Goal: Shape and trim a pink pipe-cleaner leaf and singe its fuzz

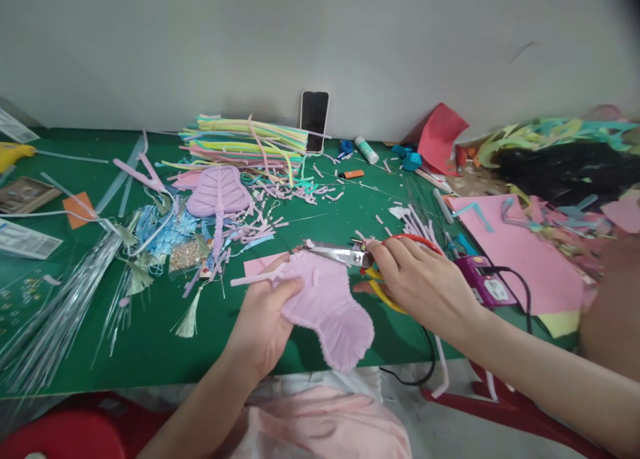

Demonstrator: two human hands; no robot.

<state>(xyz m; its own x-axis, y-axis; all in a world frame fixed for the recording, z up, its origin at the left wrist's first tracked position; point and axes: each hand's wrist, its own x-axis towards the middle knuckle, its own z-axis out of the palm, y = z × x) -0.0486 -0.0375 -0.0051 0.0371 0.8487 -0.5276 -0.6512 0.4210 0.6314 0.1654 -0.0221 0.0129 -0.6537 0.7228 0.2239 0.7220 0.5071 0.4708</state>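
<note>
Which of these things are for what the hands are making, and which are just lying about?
Probably for the job:
lilac sock-shaped piece, in the left hand
scissors, in the right hand
fuzzy coloured sticks, maybe

Probably just lying about:
phone, leaning on the wall
orange lighter
purple box with a black cable

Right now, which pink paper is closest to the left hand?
The small pink card, peeking out from behind the left hand. The big pink sheet and the pink scraps lie far to the right, past the scissors.
</note>
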